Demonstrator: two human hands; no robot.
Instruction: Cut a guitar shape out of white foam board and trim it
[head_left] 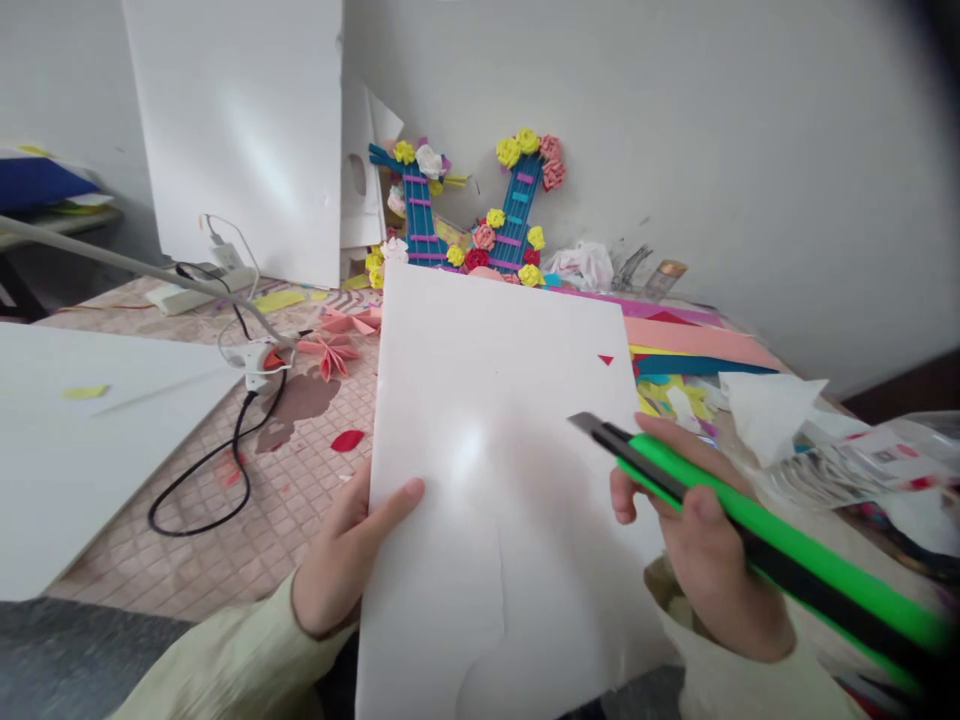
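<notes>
A white foam board [480, 350] stands tilted in front of me, its lower part toward my body. My left hand [360, 545] grips its left edge, thumb on the front face and fingers hidden behind. A curved line runs down the board's lower half, and a small red paper scrap [606, 360] lies near its upper right. In my right hand [705, 540] is a green and black utility knife [720, 495], its blade out and pointing left. The blade tip appears in front of the board; whether it touches cannot be made out.
A glue gun [262, 362] with a looped black cord lies left, beside another white board [97, 440]. Pink folded paper [330, 352] and a red paper petal [347, 441] are on the table. Paper-flower decorations [517, 200] lean against the wall. Coloured paper strips [697, 345] and plastic bags [862, 460] are right.
</notes>
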